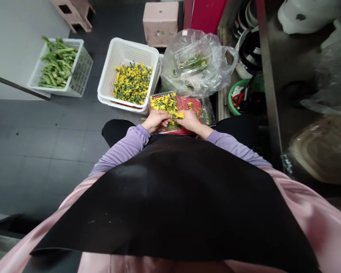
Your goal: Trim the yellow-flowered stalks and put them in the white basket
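My left hand and my right hand meet over a clear plastic box filled with small yellow flowers on green stems. The fingers of my right hand are closed on a yellow flower. My left hand is pinched close beside it, its fingertips near the same flower; what lies between them is too small to make out. Under the box is a red tray, with loose flowers and green bits scattered on its right part.
A white basket of yellow flowers stands ahead on the left. Farther left is a basket of thick green stems. A plastic bag holding clear boxes sits ahead right, near a stool and a green basket. A metal shelf edge runs along the right.
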Tool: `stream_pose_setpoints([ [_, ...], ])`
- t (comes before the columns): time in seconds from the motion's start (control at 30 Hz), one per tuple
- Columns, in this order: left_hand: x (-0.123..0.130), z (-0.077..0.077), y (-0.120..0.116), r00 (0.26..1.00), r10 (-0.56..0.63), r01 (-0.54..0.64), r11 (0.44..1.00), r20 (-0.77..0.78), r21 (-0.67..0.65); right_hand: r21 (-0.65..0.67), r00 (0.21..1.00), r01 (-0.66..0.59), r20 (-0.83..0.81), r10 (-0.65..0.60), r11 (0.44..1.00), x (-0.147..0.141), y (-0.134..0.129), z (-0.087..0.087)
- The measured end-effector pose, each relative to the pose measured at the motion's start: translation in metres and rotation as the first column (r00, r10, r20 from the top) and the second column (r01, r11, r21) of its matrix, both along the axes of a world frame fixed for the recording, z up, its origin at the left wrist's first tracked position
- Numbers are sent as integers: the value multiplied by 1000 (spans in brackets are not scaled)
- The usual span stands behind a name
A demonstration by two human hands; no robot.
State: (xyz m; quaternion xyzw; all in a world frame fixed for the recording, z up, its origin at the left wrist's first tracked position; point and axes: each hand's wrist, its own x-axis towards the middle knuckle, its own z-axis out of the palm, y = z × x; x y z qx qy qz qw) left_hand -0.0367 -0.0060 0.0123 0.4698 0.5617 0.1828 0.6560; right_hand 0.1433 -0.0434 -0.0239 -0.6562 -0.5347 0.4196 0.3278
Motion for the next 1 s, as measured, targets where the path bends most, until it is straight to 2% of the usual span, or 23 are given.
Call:
stream_pose_setpoints([
  [0.1,-7,-7,3,998,39,-32,988,43,-153,-29,984,81,-155,-84,996,7,-2,-4],
  [0.17,-10,-12,4,999,45,-41,968,13,-246,-83,926,125,-347,-146,989,9,-5,-6],
  [0.23,-11,-13,4,998,43,-24,940,48,-341,-132,859,132,-479,-180,982,8,-7,-7],
  [0.33,-10,-9,5,982,66,15,903,174,-429,-164,851,102,-495,-172,981,2,-9,-4],
  [0.43,-11,-5,5,965,63,55,902,256,-429,-123,892,49,-442,-99,991,-4,-8,0],
  [0.57,-12,-8,3,956,6,110,921,294,-375,-17,942,-59,-331,50,998,-8,-7,8],
  [0.7,-6,-7,-2,953,-30,154,906,302,-395,54,987,-145,-56,148,988,-12,-6,14],
  [0.83,6,-3,-3,958,17,121,882,288,-455,90,939,-255,261,225,963,-12,-6,16],
  [1.0,10,-2,4,954,39,112,874,298,-472,76,893,-335,342,291,939,-5,-8,13],
])
